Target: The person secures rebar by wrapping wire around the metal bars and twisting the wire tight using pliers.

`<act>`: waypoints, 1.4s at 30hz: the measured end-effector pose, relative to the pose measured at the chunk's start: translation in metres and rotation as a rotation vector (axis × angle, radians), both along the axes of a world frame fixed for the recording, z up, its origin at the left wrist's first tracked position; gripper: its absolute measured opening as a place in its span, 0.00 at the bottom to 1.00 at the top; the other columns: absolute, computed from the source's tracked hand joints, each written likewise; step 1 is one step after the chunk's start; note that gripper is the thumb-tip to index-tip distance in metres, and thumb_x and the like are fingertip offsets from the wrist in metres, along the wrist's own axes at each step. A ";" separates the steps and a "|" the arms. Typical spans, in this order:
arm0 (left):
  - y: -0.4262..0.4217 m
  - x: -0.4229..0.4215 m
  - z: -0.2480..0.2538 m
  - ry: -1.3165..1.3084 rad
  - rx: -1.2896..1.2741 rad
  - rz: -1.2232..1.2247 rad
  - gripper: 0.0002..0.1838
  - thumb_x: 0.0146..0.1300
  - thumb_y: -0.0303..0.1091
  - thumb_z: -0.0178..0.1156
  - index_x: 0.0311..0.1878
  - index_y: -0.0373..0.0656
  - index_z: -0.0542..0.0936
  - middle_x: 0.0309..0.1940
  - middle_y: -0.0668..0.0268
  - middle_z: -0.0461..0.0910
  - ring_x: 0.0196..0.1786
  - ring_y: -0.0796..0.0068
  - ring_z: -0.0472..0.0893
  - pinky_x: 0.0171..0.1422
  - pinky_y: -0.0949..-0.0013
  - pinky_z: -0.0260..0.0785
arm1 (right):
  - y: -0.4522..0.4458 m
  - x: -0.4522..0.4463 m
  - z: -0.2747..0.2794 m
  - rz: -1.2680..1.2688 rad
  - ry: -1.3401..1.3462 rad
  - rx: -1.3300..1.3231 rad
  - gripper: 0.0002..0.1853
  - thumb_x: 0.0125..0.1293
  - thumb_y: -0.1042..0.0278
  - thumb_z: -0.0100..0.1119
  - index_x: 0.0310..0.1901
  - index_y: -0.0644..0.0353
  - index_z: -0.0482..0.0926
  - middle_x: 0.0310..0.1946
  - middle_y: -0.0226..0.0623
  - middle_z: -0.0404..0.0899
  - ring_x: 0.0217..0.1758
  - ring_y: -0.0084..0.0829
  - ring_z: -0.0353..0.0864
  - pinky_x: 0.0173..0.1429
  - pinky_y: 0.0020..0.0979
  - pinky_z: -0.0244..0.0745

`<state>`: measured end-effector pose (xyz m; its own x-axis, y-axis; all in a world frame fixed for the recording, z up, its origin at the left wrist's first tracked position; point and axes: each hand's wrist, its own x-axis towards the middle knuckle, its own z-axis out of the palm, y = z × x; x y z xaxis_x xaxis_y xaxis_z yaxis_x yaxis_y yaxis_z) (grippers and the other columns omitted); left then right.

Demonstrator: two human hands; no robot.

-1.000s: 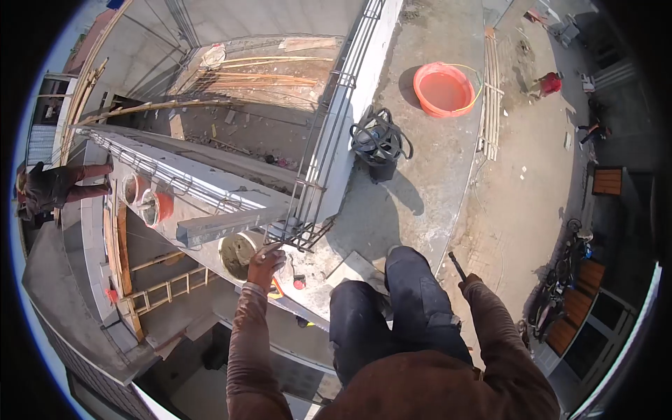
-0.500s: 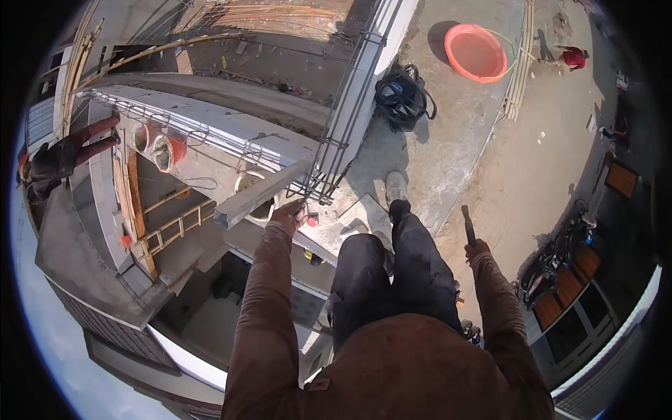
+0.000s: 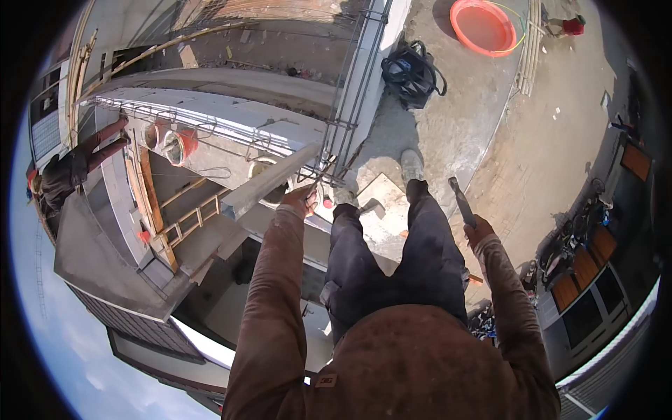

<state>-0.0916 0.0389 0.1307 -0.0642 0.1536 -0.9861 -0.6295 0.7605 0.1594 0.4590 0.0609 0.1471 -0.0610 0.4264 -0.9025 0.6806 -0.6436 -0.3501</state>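
Note:
My right hand (image 3: pixel 479 231) is closed around the lower end of a long, narrow grey hand tool (image 3: pixel 462 201); its exact kind is unclear. The tool points up and away from my right side. At the corner of the wall, my left hand (image 3: pixel 299 200) has its fingers wrapped round a thin steel bar at the end of the rebar cage (image 3: pixel 343 126). Just beyond that hand, a grey rectangular beam (image 3: pixel 269 183) slants across the ledge. A small red object (image 3: pixel 327 203) lies beside my left fingers.
A black bag (image 3: pixel 411 73) and an orange-red basin (image 3: pixel 483 26) stand on the concrete ahead. Buckets (image 3: pixel 180 145) line the ledge at left, above an opening with a wooden ladder (image 3: pixel 196 222). Another person (image 3: pixel 66 168) is at far left. Poles (image 3: pixel 532 49) lie along the slab edge.
My left foot has stepped forward, so my legs are now apart. The bag and basin appear higher in view. The tool in my right hand is raised and tilted further left.

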 end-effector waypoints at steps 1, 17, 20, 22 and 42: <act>-0.003 -0.001 -0.006 0.057 0.000 -0.025 0.13 0.65 0.36 0.60 0.47 0.38 0.80 0.34 0.67 0.82 0.35 0.72 0.81 0.46 0.62 0.75 | 0.005 -0.015 0.012 -0.024 0.052 -0.089 0.09 0.66 0.70 0.54 0.45 0.63 0.76 0.26 0.36 0.79 0.24 0.29 0.80 0.30 0.31 0.78; 0.006 -0.022 -0.030 -0.024 0.158 -0.578 0.10 0.67 0.37 0.59 0.47 0.45 0.80 0.31 0.71 0.79 0.34 0.77 0.79 0.34 0.72 0.67 | -0.106 -0.260 0.042 -0.711 0.533 -0.207 0.16 0.66 0.70 0.57 0.54 0.62 0.76 0.37 0.35 0.82 0.39 0.27 0.83 0.42 0.33 0.81; 0.003 -0.037 -0.041 -0.039 0.155 -0.655 0.15 0.65 0.41 0.63 0.54 0.49 0.80 0.46 0.70 0.81 0.50 0.71 0.81 0.50 0.64 0.70 | -0.131 -0.309 0.028 -0.993 0.806 -0.396 0.31 0.69 0.72 0.50 0.73 0.54 0.60 0.56 0.42 0.79 0.55 0.42 0.82 0.57 0.49 0.79; 0.004 -0.041 -0.045 -0.069 0.171 -0.683 0.19 0.65 0.45 0.65 0.55 0.48 0.79 0.47 0.69 0.81 0.51 0.71 0.81 0.51 0.64 0.70 | -0.137 -0.337 0.027 -1.077 0.907 -0.455 0.34 0.67 0.73 0.50 0.75 0.53 0.56 0.60 0.45 0.75 0.59 0.47 0.79 0.59 0.53 0.77; 0.012 -0.007 0.032 0.155 0.209 -1.153 0.27 0.56 0.58 0.70 0.38 0.41 0.77 0.22 0.74 0.67 0.20 0.84 0.67 0.22 0.76 0.68 | -0.150 -0.449 0.004 -1.363 1.659 -0.627 0.40 0.61 0.71 0.57 0.75 0.50 0.55 0.68 0.50 0.64 0.68 0.55 0.69 0.66 0.64 0.66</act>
